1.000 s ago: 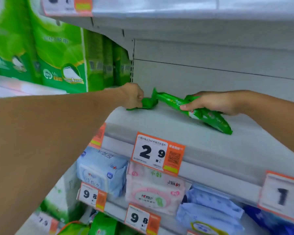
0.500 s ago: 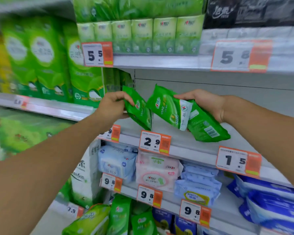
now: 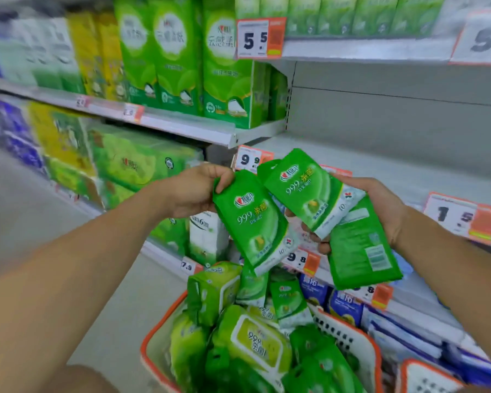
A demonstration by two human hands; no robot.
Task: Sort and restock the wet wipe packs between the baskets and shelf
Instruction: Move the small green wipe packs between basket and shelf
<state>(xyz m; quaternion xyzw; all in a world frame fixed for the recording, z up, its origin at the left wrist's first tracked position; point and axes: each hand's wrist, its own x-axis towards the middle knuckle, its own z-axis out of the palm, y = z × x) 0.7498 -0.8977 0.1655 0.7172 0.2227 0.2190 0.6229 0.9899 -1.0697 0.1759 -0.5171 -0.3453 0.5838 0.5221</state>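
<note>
Hands [image 3: 194, 191] [image 3: 380, 211] each grip flat glossy green wipe packs [image 3: 255, 222] above heaped basket [image 3: 349, 336].

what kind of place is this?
Most likely a supermarket aisle: shelf-edge price tags, shelves stacked with packaged tissue, and a basket full of wipe packs below the hands.

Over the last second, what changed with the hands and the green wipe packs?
Both hands drew back from the grey shelf, lifting the packs off it. They now sit above the orange-rimmed basket. The left hand holds one small green wipe pack; the right hand holds two, one front up, one back up. Unchanged: each hand's grip.
</note>
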